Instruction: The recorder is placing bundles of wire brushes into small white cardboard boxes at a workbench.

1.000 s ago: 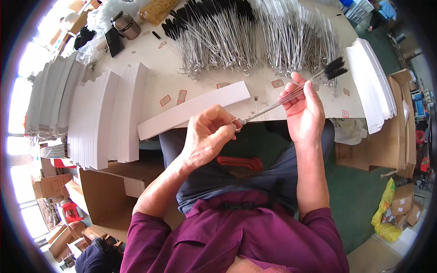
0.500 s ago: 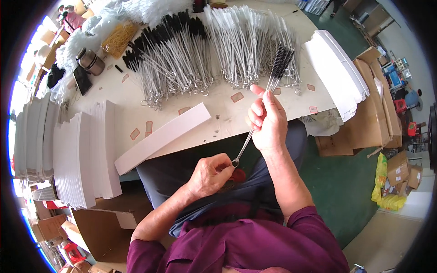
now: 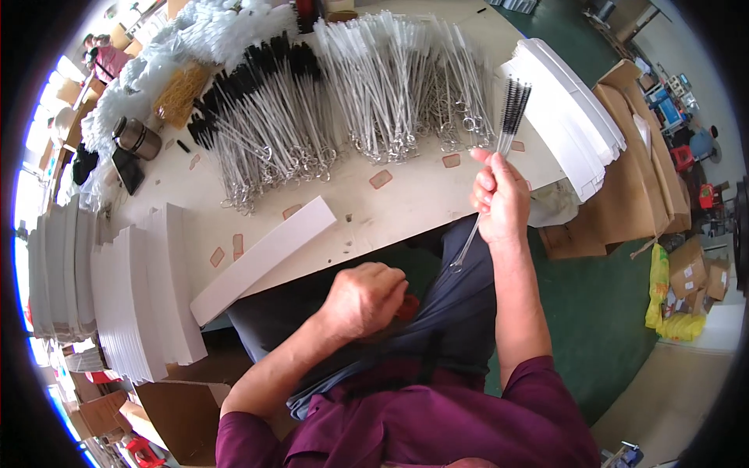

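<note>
My right hand (image 3: 503, 204) is closed around a few thin wire-handled brushes (image 3: 512, 109), held tilted above my lap. Their black bristle ends point up and away, and the looped wire ends hang below the fist. My left hand (image 3: 365, 300) is curled closed over my lap, apart from the brushes; anything inside its fingers is hidden. A small red thing (image 3: 407, 307) shows just beside its knuckles, too covered to name. Beyond my hands, white-tipped brushes (image 3: 382, 93) and black-tipped brushes (image 3: 273, 117) lie in large piles, loops toward me.
On the table (image 3: 406, 207), a long white box (image 3: 265, 260) lies slanted near the front edge. Stacked white cartons (image 3: 129, 304) stand at left, more flat white boxes (image 3: 566, 117) at right. A metal flask (image 3: 137, 139) and yellow bands (image 3: 181, 93) sit far left; a cardboard box (image 3: 612, 210) stands right.
My right hand has moved right with the brushes, and their looped ends have left my left hand's fingers. My left hand has curled in. The whole view has shifted slightly.
</note>
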### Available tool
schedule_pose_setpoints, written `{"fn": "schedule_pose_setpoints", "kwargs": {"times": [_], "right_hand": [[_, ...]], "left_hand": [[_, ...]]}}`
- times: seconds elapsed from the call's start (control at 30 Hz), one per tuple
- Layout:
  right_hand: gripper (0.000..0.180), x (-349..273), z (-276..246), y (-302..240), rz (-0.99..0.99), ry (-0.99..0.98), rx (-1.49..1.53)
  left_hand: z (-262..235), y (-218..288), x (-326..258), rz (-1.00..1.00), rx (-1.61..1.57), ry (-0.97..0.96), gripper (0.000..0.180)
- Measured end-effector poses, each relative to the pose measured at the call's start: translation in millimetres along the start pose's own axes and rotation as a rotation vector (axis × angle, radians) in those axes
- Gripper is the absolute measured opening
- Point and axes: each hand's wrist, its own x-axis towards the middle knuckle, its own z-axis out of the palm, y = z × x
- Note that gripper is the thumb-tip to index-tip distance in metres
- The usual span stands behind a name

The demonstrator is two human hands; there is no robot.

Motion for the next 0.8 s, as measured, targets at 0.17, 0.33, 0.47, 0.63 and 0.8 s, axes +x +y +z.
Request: {"fn": "schedule_pose_setpoints", "kwargs": {"times": [0.17, 0.33, 0.47, 0.63, 0.8], "right_hand": [[0.032, 51, -40, -31, -0.121, 0.063, -0.254], [0.028, 94, -65, -32, -0.317, 0.183, -0.964], [0.032, 115, -84, -15, -0.289, 0.103, -1.074], [0.041, 121, -77, -13, -0.32, -0.014, -1.095], [0.039, 120, -75, -13, -0.368, -0.057, -1.072]], "left_hand": [[-21, -10, 33, -0.068, 0.076, 0.05, 0.008], [-11, -17, 49, -0.125, 0.035, 0.11, 0.005], [0, -18, 59, -0.078, 0.008, 0.096, 0.004], [4, -19, 68, -0.06, 0.037, 0.066, 0.003], [19, -32, 66, -0.12, -0.018, 0.177, 0.003]]}}
